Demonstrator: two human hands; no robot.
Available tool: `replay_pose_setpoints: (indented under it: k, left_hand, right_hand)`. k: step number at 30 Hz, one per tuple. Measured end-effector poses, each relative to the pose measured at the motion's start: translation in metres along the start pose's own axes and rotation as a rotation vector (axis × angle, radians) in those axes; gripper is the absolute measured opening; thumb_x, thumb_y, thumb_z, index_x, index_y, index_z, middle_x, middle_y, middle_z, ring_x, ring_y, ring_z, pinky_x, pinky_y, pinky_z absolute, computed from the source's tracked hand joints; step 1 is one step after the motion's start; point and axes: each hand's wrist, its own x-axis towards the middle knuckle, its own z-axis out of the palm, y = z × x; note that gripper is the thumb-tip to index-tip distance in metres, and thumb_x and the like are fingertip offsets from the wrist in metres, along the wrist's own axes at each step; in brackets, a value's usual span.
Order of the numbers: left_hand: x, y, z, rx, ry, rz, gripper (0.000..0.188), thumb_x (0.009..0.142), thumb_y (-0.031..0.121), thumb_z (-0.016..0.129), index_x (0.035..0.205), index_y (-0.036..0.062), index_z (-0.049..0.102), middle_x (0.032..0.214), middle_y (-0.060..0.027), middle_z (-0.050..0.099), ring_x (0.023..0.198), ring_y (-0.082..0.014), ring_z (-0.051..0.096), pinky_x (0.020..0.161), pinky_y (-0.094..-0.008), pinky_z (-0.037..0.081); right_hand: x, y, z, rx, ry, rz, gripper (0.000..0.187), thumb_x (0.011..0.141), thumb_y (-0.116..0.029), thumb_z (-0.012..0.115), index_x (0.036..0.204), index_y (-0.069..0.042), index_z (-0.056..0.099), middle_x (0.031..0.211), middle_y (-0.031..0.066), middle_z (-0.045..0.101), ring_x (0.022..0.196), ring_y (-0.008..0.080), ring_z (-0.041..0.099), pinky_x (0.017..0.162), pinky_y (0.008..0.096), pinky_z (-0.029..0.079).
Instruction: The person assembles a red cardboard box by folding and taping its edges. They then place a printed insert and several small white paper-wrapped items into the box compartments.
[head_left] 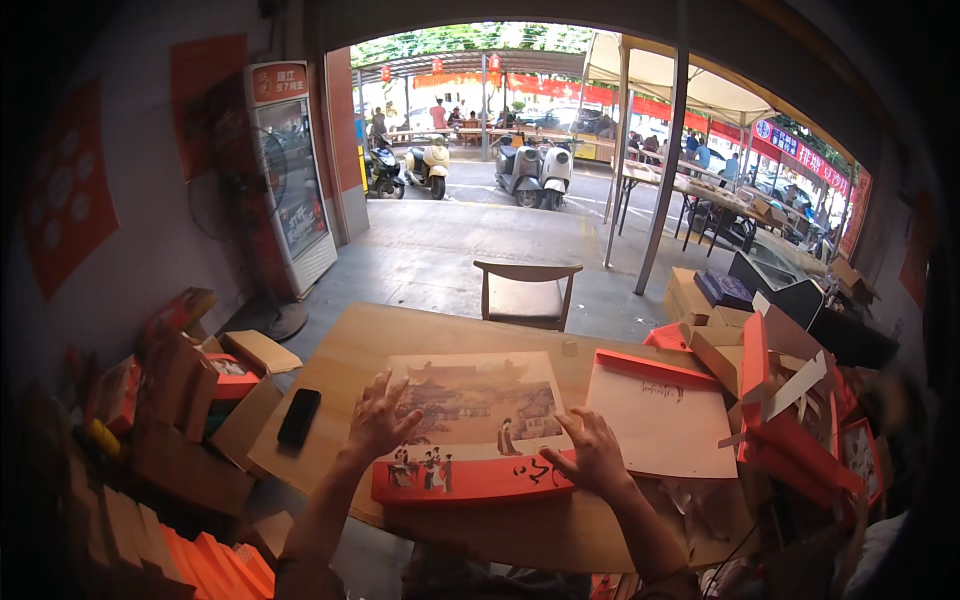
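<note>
A flat gift box lies on the wooden table before me, with a painted scene of buildings and robed figures on top and a red front side. Resting along its left edge is my left hand, fingers spread. My right hand touches the right edge, its fingers also apart. Neither hand is wrapped round anything. To the right of the box lies a pale pinkish panel with a red strip along its far edge.
A black phone lies at the table's left. Cardboard boxes crowd the left side; red box parts pile up at the right. Beyond the table stands a chair. A glass-door fridge and a fan stand far left.
</note>
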Motion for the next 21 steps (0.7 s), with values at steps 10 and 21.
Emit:
replay_pose_setpoints:
  k: [10,21]
  left_hand:
    - [0.056,-0.041,0.061,-0.089,-0.269,-0.188,0.090,0.101,0.069,0.058,0.168,0.0119,0.041,0.179,-0.0253,0.021,0.164,-0.0451,0.022,0.133,-0.0527,0.022]
    - [0.054,-0.040,0.066,-0.172,-0.227,-0.214,0.088,0.097,0.063,0.068,0.166,0.0148,0.043,0.177,-0.0255,0.023,0.157,-0.0471,0.037,0.127,-0.0521,0.037]
  right_hand:
    - [-0.008,0.006,0.068,0.109,-0.162,0.021,0.100,0.094,-0.081,0.057,0.165,-0.012,0.047,0.170,0.0322,0.035,0.162,0.0502,0.023,0.131,0.0542,0.028]
    - [-0.009,0.004,0.072,0.003,-0.209,0.023,0.100,0.095,-0.079,0.056,0.167,-0.011,0.043,0.174,0.0313,0.028,0.163,0.0502,0.020,0.132,0.0535,0.026]
